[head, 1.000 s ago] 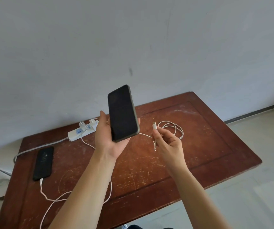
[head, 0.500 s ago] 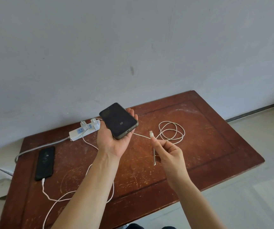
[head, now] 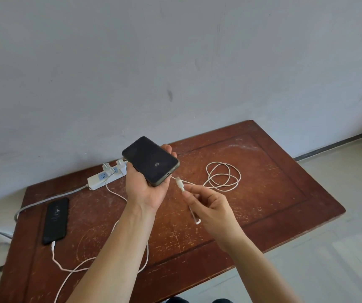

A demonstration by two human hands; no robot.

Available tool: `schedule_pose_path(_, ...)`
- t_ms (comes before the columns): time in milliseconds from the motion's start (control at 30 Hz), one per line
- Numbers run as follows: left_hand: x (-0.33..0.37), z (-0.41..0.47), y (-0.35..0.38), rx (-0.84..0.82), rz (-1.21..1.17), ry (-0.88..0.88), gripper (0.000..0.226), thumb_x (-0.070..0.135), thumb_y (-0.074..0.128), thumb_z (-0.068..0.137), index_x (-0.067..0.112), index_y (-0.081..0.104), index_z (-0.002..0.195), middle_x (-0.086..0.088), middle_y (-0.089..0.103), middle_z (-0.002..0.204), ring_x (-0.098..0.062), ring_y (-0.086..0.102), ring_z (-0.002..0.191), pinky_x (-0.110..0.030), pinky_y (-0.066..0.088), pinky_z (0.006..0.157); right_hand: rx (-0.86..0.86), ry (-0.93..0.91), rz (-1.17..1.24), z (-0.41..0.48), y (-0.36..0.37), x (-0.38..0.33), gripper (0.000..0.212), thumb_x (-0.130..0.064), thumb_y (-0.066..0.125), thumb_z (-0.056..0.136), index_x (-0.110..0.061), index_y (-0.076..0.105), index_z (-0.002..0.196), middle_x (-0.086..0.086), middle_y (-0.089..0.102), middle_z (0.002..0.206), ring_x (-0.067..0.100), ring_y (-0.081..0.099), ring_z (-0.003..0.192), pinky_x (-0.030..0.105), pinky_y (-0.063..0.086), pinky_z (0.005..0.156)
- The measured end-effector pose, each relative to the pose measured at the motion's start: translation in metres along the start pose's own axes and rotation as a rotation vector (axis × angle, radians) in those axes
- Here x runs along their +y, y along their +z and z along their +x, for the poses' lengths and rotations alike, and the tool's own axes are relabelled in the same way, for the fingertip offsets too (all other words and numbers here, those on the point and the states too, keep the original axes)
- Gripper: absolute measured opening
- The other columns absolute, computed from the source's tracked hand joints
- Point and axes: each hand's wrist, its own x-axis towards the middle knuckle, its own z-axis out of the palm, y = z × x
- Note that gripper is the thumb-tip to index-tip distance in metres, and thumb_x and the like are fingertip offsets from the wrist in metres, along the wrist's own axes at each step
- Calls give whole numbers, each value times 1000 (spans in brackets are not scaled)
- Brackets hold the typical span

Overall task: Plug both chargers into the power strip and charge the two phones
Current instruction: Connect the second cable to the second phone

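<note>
**Phone held over tabletop, cable plug just short of its port**

Left hand [head: 148, 189]: palm up, fingers curled around the edges of a dark phone [head: 150, 160], screen up, lifted above the tabletop [head: 274, 193]. Long axis of the phone runs from far left to near right; the port end points near right, toward the other hand. Screen dark with a small pale icon near that end.

Right hand [head: 208, 206]: thumb and forefinger pinched on a white cable plug [head: 180, 183], other fingers loosely curled. The plug tip points up and far left at the phone's port end. Plug and port are just apart, not touching. The plug lies right of and slightly below the phone's lower edge.

The white cable [head: 222, 176] trails from the plug into a loose coil on the tabletop, right of both hands.

Second phone [head: 56, 219]: flat on the left of the tabletop, long axis near to far, with another white cable [head: 66, 267] plugged into its near end.

White power strip [head: 103, 178]: at the far edge, behind the left hand, with white chargers [head: 121, 165] plugged into it. Its grey cord [head: 51, 199] runs off to the left.
</note>
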Motion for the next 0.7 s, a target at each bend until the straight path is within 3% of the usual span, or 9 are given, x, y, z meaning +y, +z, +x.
schedule_pose_path(133,0,1,0,-21,22,-8,57,48,53,97,12,51,141,-22,58,140,-41,61,122,-55,46,105,21,35,-1,0,4,0,24,-43,69,89,-23,81,91,-6,59,61,6,49,54,15,41,50)
schedule_pose_path(267,-2,2,0,-55,40,-3,58,50,50,97,14,50,143,-21,57,141,-42,58,125,-58,46,104,76,77,57,3,7,-1,23,-39,68,93,-22,80,86,-3,58,62,14,46,58,20,40,52)
schedule_pose_path(367,-3,3,0,-71,50,1,58,51,49,98,15,50,143,-21,57,141,-42,57,126,-59,48,102,112,82,82,4,8,-2,21,-37,68,93,-25,81,82,-3,60,60,10,47,54,19,40,49)
schedule_pose_path(700,-6,7,0,-104,74,-18,60,53,52,96,15,50,143,-20,58,141,-41,57,127,-58,49,101,170,57,44,5,9,-6,18,-36,72,91,-22,82,85,-5,63,58,6,48,50,15,40,48)
